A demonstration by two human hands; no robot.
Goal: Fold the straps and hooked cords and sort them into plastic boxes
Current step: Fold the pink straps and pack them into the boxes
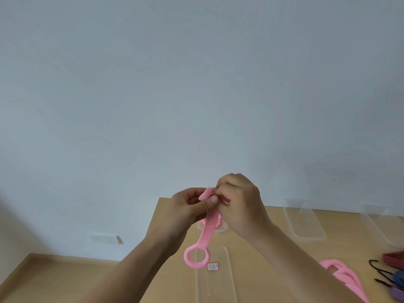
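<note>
Above the clear oblong plastic box (218, 289) on the wooden bench (278, 213), my left hand (190, 206) and right hand (238, 200) both pinch a fuzzy pink strap (209, 231), ring end dangling

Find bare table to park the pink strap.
Free: table strip between far clear box and rightmost clear box, down to the pink strap pile. Near clear box looks empty. Crowded: right edge, where pile, hooked cords and red trays bunch.

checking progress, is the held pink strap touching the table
No, left hand and right hand hold the pink strap aloft, ring end dangling.
</note>
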